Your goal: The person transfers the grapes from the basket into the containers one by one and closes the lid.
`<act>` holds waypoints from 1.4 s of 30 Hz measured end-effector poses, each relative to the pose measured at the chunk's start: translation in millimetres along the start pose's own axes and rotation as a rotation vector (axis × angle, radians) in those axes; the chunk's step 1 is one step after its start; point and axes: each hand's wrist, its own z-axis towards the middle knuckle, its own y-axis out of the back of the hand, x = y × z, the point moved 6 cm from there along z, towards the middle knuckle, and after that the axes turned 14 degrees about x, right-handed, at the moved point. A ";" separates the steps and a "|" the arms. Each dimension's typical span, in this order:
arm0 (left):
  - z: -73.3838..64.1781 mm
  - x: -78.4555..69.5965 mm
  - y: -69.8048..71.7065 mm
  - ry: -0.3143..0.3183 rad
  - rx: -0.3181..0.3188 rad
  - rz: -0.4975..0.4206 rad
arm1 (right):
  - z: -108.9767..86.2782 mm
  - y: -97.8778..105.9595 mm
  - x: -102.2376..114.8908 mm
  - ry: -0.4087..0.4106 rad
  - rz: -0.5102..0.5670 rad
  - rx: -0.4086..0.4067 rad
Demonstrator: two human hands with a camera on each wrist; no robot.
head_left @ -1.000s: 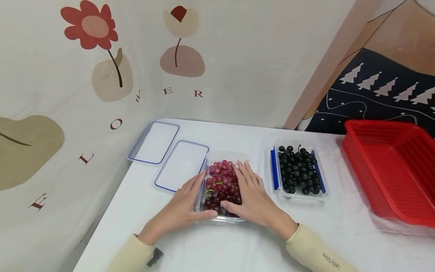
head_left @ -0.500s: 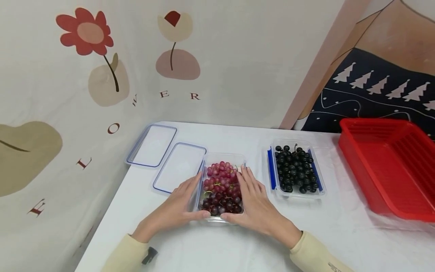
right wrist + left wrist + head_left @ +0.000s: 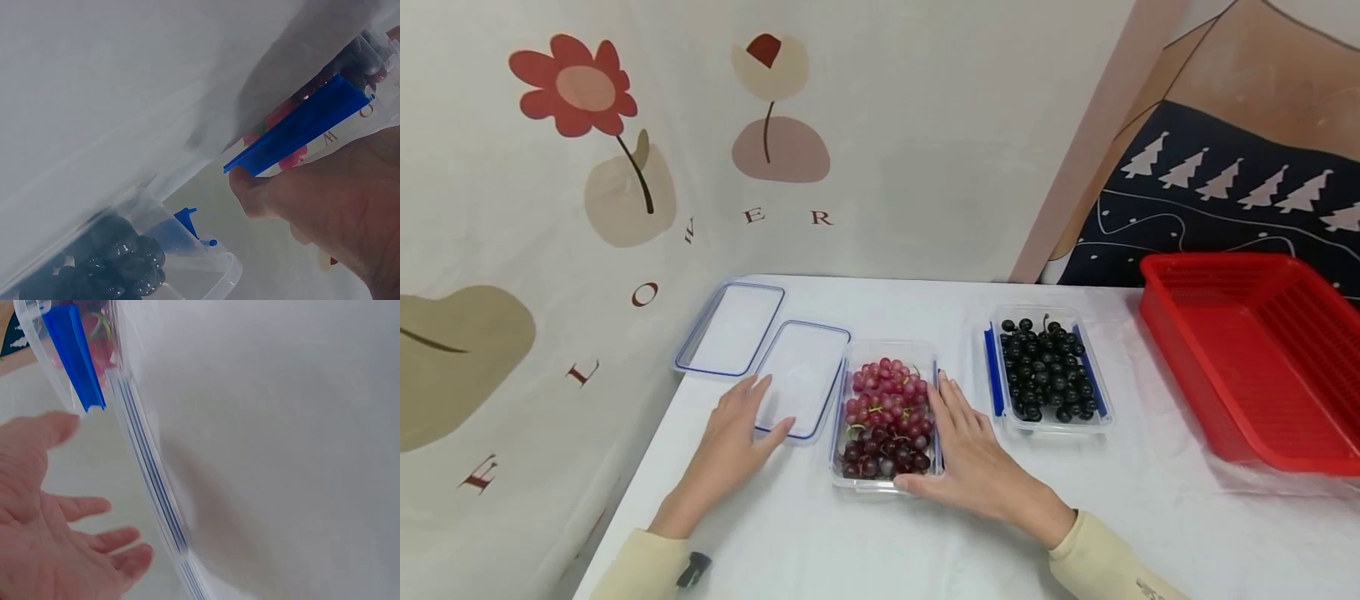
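Observation:
A clear plastic box (image 3: 867, 487) holds red and dark purple grapes (image 3: 887, 408) on the table. My right hand (image 3: 968, 454) lies along its right side with fingers extended, the thumb at the near edge. In the right wrist view the thumb is right by the box's blue clip (image 3: 306, 128). My left hand (image 3: 726, 446) is apart from the box, its fingers and thumb spread around the near left corner of a clear lid with a blue seal (image 3: 805, 375). Nothing is gripped in the left hand.
Farther left lies a second blue-edged lid (image 3: 733, 329). Right of the grape box stands another clear box (image 3: 1056, 428) with black grapes (image 3: 1047, 367) and blue side clips. A red plastic basket (image 3: 1195, 367) sits at the far right. Printed cloth hangs behind the table.
My left hand has left the left side of the red grape box and moved left to the nearer lid. That lid's near end has swung slightly right. My right hand stays at the box.

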 end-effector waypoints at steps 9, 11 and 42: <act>1.6 24.4 4.7 0.120 0.013 -0.021 | -2.1 -0.4 -2.5 -0.036 0.017 0.050; 3.8 28.1 5.6 0.119 0.015 -0.030 | -1.4 -0.3 -2.8 -0.038 0.024 0.061; 16.0 49.2 16.2 0.042 0.172 -0.324 | -0.6 1.7 -3.0 -0.016 0.129 0.087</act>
